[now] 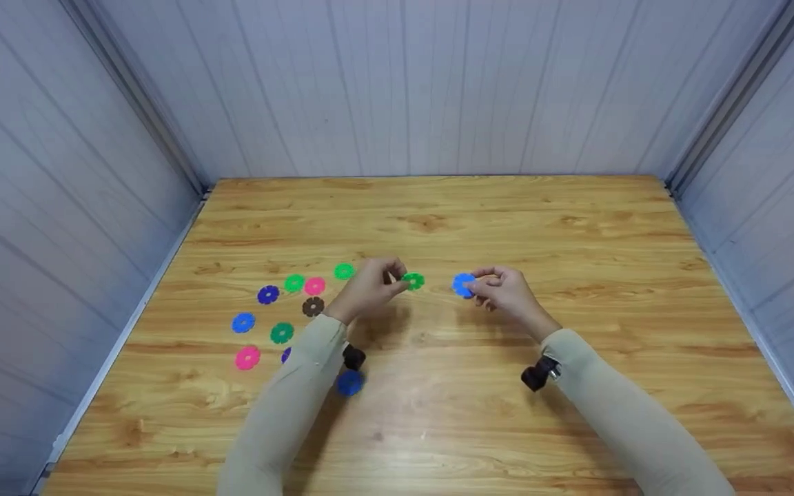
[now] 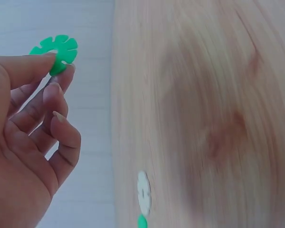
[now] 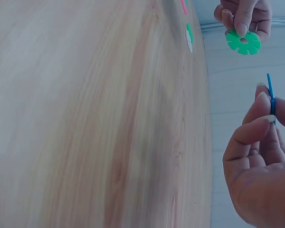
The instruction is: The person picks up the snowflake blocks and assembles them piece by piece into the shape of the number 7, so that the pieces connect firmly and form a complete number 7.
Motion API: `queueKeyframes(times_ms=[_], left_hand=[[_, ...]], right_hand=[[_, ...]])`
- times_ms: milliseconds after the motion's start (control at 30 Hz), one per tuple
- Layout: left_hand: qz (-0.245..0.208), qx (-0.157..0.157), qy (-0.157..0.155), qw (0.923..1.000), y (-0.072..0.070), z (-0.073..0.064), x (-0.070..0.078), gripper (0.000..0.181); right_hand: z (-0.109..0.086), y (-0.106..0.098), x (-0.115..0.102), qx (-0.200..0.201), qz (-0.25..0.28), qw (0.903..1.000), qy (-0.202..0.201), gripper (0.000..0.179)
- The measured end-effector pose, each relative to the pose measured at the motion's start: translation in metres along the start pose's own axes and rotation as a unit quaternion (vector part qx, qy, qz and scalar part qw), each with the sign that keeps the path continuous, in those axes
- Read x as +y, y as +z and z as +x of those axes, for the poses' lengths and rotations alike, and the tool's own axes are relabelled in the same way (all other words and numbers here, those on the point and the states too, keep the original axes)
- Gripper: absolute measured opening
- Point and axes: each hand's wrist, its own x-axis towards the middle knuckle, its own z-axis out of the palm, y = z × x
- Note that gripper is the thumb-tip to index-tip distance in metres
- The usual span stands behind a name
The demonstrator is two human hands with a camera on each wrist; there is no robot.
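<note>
Between thumb and forefinger, my left hand (image 1: pixel 369 286) pinches a green notched plastic disc (image 1: pixel 413 281) above the table. The left wrist view shows this green disc (image 2: pixel 65 49) with slots around its rim, gripped at one edge. Opposite it, my right hand (image 1: pixel 513 297) pinches a blue notched disc (image 1: pixel 462 282) between thumb and fingers. Seen from the right wrist, the blue disc (image 3: pixel 270 92) is edge-on, upright, and the green disc (image 3: pixel 244 43) faces it across a gap. The two discs are apart.
Left of the hands, several loose notched discs lie on the wooden table (image 1: pixel 576 227), among them a pink disc (image 1: pixel 247 357) and a brown disc (image 1: pixel 313 306). A dark blue disc (image 1: pixel 349 383) lies beside the left sleeve. A white disc (image 2: pixel 144 192) shows near the left hand. Panel walls enclose the table.
</note>
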Motion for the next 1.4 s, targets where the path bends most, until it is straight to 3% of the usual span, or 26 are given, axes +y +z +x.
queueKeyframes(times_ms=[167, 533, 800, 1033, 1400], left_hand=[[-0.001, 0.001, 0.038, 0.9993, 0.009, 0.004, 0.007, 0.008], [0.010, 0.003, 0.075, 0.9971, 0.019, 0.004, 0.016, 0.005], [0.018, -0.008, 0.086, 0.9961, 0.025, 0.007, 0.018, 0.011], [0.028, 0.006, 0.096, 0.9950, 0.029, 0.009, 0.016, 0.004], [0.000, 0.016, 0.114, 0.9933, 0.035, 0.009, 0.018, 0.009]], right_hand=[[0.000, -0.001, -0.002, -0.008, 0.015, 0.9998, -0.007, 0.033], [0.000, 0.005, -0.001, -0.029, 0.022, 0.9991, -0.023, 0.027], [0.001, 0.006, -0.004, -0.035, 0.023, 0.9991, -0.010, 0.026], [0.004, 0.010, -0.005, -0.036, 0.021, 0.9991, 0.000, 0.027], [0.005, 0.014, -0.006, -0.025, 0.059, 0.9979, -0.014, 0.021]])
